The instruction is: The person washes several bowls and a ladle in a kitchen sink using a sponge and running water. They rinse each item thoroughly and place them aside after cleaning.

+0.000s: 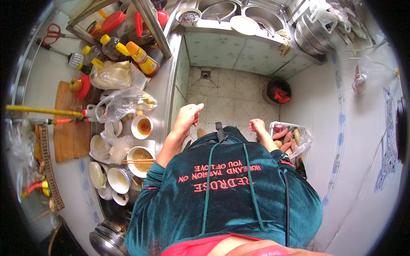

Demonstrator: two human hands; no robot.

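Observation:
My left hand [189, 118] is raised beside the steel counter's edge, fingers curled in and thumb side towards the sink, with nothing seen in it. My right hand [258, 124], smaller in view, is held in front of my body above the tiled floor, near a white crate of vegetables [274, 124]. Its fingers are also curled, and no object shows in it. The hands are apart and touch no object. On the counter left of my left hand are a cup of brown liquid [142, 127] and a bowl of food [139, 160] with wooden chopsticks [138, 161] across it.
Bottles [144, 59], plastic bags [118, 102] and more bowls [118, 180] crowd the left counter [160, 80]. Ahead stand a double sink [264, 17], a white plate [245, 25] and a bowl of dark food [189, 17]. A dark bin [267, 94] stands on the floor.

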